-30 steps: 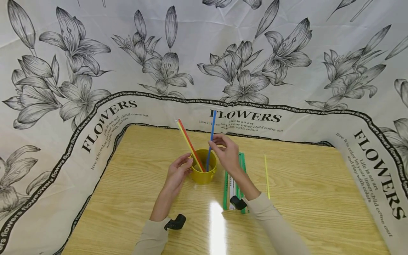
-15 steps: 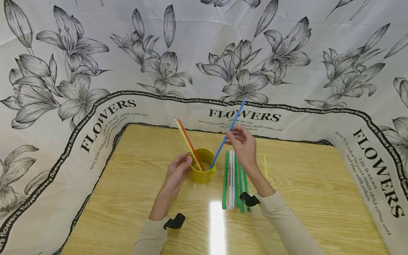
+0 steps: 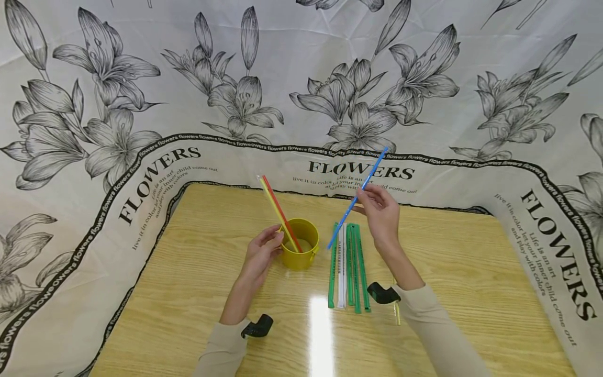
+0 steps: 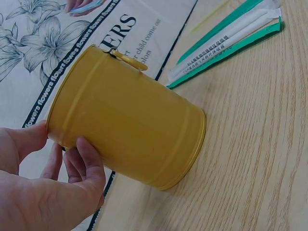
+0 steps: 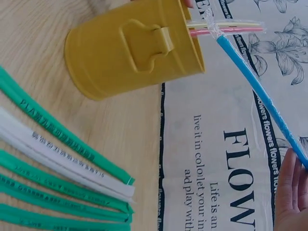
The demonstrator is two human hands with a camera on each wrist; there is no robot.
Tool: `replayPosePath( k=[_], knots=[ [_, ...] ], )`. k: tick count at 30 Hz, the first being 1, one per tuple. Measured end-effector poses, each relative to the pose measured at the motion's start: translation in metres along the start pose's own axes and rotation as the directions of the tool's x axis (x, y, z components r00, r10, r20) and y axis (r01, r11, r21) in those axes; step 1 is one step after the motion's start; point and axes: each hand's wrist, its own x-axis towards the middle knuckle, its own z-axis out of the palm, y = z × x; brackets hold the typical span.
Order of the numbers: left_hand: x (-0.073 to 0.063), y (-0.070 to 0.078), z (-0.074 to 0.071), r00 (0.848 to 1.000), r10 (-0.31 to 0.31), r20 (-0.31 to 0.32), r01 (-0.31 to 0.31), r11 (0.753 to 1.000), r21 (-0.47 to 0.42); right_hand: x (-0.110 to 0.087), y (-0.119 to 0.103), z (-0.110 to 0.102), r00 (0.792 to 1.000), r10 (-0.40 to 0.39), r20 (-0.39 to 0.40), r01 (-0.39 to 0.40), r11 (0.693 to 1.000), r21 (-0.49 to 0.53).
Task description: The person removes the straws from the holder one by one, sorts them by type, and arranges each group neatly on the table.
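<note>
My left hand (image 3: 258,257) steadies a small yellow metal bucket (image 3: 299,260), thumb at the rim and fingers against its side. A yellow straw (image 3: 275,209) and a red straw (image 3: 285,217) lean to the left inside the bucket. Over to the right, my right hand (image 3: 383,214) pinches a blue straw (image 3: 345,220) in a clear wrapper near its middle. The blue straw is tilted, and its lower end is outside the bucket, over the paper-wrapped straws. In the right wrist view, the clear wrapper's end extends past the blue straw (image 5: 260,89) beside the bucket's mouth.
Several straws in green wrappers (image 3: 361,272) and a white wrapper (image 3: 341,277) lie side by side right of the bucket. Another yellow straw (image 3: 398,315) lies partly hidden under the right forearm. A flower-printed cloth (image 3: 254,162) rises behind the wooden table (image 3: 188,293).
My right hand has moved to the right with the blue straw, drawing its lower end out of the bucket. The left hand stays at the bucket.
</note>
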Motion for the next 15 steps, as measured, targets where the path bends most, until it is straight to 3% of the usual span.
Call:
replayPosePath(
  k=[15],
  knots=[
    [0.0, -0.001, -0.001, 1.0, 0.011, 0.008, -0.011, 1.0, -0.004, -0.011, 0.015, -0.04, 0.997, 0.058, -0.051, -0.062, 0.995, -0.075]
  ],
)
